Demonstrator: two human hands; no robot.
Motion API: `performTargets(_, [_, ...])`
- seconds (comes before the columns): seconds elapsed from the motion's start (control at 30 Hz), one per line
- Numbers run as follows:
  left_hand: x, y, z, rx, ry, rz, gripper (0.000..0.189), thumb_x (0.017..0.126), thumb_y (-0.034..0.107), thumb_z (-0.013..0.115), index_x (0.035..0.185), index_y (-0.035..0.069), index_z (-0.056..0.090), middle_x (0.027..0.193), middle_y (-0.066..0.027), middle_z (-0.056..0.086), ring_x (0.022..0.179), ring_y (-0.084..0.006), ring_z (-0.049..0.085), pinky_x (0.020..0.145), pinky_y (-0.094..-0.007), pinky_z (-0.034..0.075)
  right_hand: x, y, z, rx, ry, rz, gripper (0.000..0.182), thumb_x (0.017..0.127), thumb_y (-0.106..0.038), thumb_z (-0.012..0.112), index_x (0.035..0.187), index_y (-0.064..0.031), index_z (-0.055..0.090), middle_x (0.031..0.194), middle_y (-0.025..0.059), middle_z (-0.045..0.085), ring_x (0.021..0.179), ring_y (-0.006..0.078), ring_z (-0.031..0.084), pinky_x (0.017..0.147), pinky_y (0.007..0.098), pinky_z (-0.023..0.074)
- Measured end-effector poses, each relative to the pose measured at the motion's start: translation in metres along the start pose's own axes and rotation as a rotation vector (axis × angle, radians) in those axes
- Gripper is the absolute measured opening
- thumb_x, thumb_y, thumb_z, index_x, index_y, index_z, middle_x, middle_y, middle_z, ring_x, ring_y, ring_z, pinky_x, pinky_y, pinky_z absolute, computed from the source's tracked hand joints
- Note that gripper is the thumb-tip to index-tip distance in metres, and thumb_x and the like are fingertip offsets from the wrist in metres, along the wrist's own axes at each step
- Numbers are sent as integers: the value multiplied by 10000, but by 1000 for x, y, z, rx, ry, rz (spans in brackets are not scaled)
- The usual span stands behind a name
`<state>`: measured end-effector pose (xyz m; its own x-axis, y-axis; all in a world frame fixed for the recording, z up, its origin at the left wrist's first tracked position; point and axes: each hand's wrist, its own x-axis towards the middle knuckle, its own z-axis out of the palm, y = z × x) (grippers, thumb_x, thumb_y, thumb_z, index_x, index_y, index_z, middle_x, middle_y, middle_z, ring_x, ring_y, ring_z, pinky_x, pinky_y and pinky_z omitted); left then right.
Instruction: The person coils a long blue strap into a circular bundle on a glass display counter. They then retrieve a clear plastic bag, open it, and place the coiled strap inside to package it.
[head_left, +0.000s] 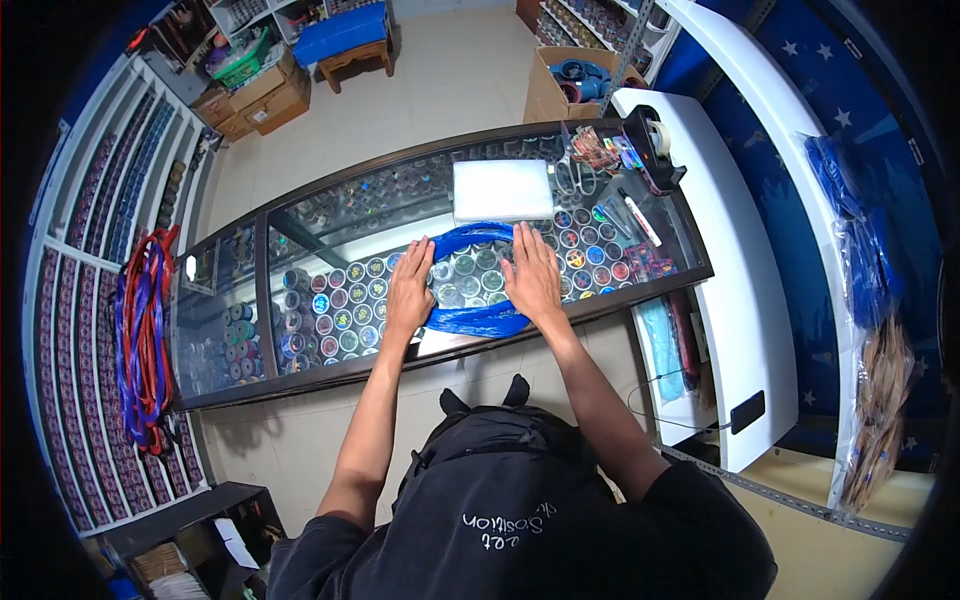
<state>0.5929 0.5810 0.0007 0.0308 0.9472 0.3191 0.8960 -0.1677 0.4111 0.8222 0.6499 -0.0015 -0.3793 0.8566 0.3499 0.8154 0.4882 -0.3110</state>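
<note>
A ring-shaped, glossy blue hank (478, 321), seemingly of fine line or strands, lies on the glass top of a display counter (330, 223). My left hand (410, 287) rests palm down over the ring's left side, fingers stretched forward and close together. Over its right side lies my right hand (534, 274), flat, with the thumb held away from the fingers. Both palms hide the parts of the hank beneath them. Through the ring's middle, round-lidded containers (466, 286) show under the glass. Just beyond the ring sits a white rectangular block or stack (502, 190).
Scissors (576, 172), a marker (640, 217) and a black tape dispenser (654, 150) lie at the counter's right end. Red and purple cords (146, 337) hang at the left shelves. A phone (748, 412) with a cable lies on the white surface at right. A carton (551, 86) stands behind.
</note>
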Motion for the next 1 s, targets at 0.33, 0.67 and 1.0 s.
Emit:
performTargets(0.33, [5,3,-8,-130,22,-59,682,788,-49,519,1433,136,401,1373,-152,474,1277,-327,442,1077,-445,325,8,12,7,109,-1,6,544,912,-182,506,1413,-21,370,1421,174,418,1322,325,378,1103,462,272])
performTargets(0.67, [18,17,-26,-282,185,-111,633,751,37,661,1354,139,496,1228,-161,557,1114,-323,548,953,-394,410,19,17,-7,298,20,116,551,854,-83,552,1383,-7,417,1368,168,455,1243,323,434,1035,451,337])
performTargets(1.0, [17,4,-42,-599,0,-424,268,861,202,712,1044,11,665,815,-45,677,779,-74,608,717,-237,473,18,33,-2,251,38,75,483,860,-54,555,1335,-22,477,1207,166,514,1118,326,483,956,450,392])
